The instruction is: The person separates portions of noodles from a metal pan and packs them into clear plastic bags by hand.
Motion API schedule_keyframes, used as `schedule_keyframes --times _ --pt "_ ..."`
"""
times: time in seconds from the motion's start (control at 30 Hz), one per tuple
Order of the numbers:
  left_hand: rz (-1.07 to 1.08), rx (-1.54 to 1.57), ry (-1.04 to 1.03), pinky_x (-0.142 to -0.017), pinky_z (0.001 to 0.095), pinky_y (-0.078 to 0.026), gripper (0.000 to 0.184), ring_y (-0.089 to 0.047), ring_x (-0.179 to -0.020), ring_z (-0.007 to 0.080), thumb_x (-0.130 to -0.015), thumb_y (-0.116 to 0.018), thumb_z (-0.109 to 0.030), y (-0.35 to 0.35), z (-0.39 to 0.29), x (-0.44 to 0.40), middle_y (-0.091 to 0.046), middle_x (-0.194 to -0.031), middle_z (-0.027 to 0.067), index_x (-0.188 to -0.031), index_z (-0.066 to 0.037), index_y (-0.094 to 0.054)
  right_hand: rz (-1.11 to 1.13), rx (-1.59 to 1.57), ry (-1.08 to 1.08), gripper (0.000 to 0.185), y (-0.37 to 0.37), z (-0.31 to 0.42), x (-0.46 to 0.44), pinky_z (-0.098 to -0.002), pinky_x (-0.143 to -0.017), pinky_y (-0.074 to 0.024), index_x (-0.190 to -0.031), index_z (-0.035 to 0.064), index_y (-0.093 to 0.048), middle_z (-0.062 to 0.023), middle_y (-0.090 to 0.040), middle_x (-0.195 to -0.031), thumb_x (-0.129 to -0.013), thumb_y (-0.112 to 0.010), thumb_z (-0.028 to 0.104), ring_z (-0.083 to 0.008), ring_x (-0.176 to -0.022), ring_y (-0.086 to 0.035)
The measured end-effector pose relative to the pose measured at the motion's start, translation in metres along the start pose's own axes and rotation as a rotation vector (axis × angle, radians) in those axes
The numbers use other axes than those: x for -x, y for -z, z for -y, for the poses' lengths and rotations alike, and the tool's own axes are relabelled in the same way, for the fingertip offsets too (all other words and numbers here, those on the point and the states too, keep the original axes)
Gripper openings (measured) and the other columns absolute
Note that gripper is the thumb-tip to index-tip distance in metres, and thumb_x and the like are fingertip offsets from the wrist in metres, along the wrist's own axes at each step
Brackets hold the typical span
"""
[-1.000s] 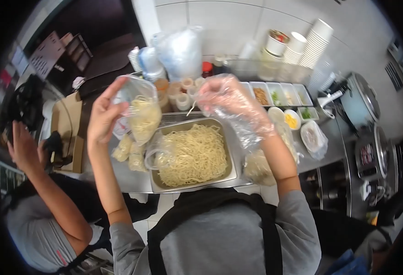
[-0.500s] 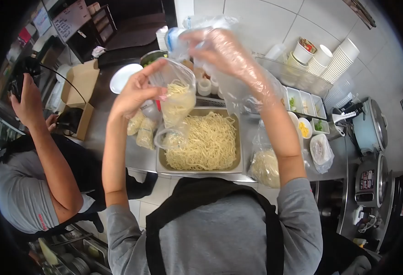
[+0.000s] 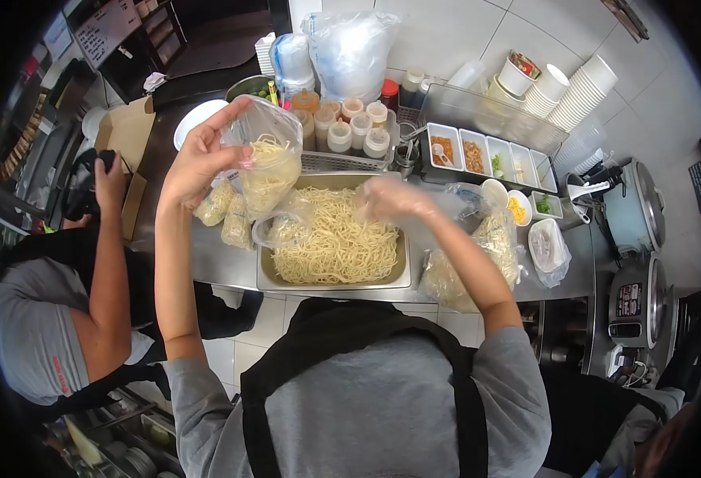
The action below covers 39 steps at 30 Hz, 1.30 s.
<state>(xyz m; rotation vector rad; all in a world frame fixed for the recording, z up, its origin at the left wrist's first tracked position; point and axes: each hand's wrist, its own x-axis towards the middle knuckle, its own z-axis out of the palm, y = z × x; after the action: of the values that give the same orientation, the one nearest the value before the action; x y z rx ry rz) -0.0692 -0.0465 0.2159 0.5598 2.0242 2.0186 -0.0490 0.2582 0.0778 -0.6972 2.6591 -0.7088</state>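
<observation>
My left hand (image 3: 201, 158) pinches the rim of a clear plastic bag (image 3: 264, 135) between thumb and fingers. Noodles sit in the bag, which hangs over the left back part of a metal tray (image 3: 394, 280). A heap of pale noodles (image 3: 338, 247) fills that tray. Above the tray's right back corner is my right hand (image 3: 394, 199), in a clear plastic glove and smeared by motion, so its fingers do not show clearly. Another clear plastic piece (image 3: 275, 231) lies over the tray's left side. Bagged noodle portions (image 3: 237, 225) rest left of the tray.
Sauce bottles (image 3: 340, 137) stand behind the tray, with a topping rack (image 3: 478, 155) to their right. A large bag of noodles (image 3: 446, 279) sits by my right forearm. At the left, a co-worker's hand (image 3: 111, 182) holds a dark object beside a cardboard box (image 3: 127, 131).
My right hand has come down from beside the plastic bags at the back to the noodle tray. My left hand still holds the bag. The co-worker's raised hand has lowered.
</observation>
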Motion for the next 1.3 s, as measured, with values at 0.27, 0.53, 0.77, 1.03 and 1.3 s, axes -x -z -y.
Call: schedule_keyframes --times 0.27,0.53,0.77,1.03,1.3 --pt "0.006 0.006 -0.025 -0.083 0.0255 -0.05 0.07 -0.057 -0.107 0.0129 -0.071 -0.063 0.004 0.002 0.004 -0.007 -0.041 -0.14 0.0117 -0.136 0.003 -0.037 -0.307 -0.13 0.212 0.019 0.071 0.045 0.016 -0.0333 -0.074 -0.0483 -0.086 0.0033 -0.069 -0.0101 -0.067 -0.08 -0.075 -0.068 0.019 -0.0167 -0.077 -0.063" --pt "0.032 0.029 -0.045 -0.069 0.0252 -0.052 0.073 -0.063 -0.078 0.0112 -0.07 -0.061 0.009 0.007 0.006 -0.015 -0.034 -0.143 0.015 -0.137 0.005 -0.033 -0.434 -0.037 0.283 0.01 0.108 0.059 0.017 -0.0349 -0.072 -0.0479 -0.075 0.0049 -0.065 -0.0088 -0.062 -0.073 -0.073 -0.07 0.014 -0.0218 -0.073 -0.061" --pt "0.039 0.03 -0.011 -0.072 0.0247 -0.052 0.073 -0.063 -0.084 0.0109 -0.072 -0.062 0.007 0.003 0.0 -0.015 -0.034 -0.144 0.0132 -0.138 0.005 -0.032 -0.498 -0.222 0.163 0.014 0.144 0.099 0.033 -0.0287 -0.067 -0.0472 -0.077 0.0026 -0.062 -0.0065 -0.062 -0.077 -0.076 -0.068 0.015 -0.015 -0.075 -0.059" --pt "0.047 0.015 0.005 -0.083 0.0229 -0.05 0.075 -0.05 -0.118 0.0151 -0.07 -0.067 0.001 0.002 0.001 -0.015 -0.04 -0.141 0.0121 -0.138 0.002 -0.035 -0.524 -0.412 0.338 0.011 0.19 0.113 0.03 -0.0248 -0.063 -0.0482 -0.082 0.0006 -0.064 -0.0082 -0.064 -0.079 -0.076 -0.066 0.009 -0.0127 -0.067 -0.059" --pt "0.019 0.068 -0.035 -0.076 0.0247 -0.053 0.073 -0.064 -0.089 0.0129 -0.072 -0.063 0.004 -0.005 -0.003 -0.012 -0.034 -0.144 0.0134 -0.138 0.004 -0.032 0.169 -0.441 0.255 0.044 0.037 -0.012 -0.065 -0.0383 -0.072 -0.052 -0.093 0.001 -0.062 -0.0151 -0.065 -0.088 -0.086 -0.055 0.044 -0.0258 -0.079 -0.063"
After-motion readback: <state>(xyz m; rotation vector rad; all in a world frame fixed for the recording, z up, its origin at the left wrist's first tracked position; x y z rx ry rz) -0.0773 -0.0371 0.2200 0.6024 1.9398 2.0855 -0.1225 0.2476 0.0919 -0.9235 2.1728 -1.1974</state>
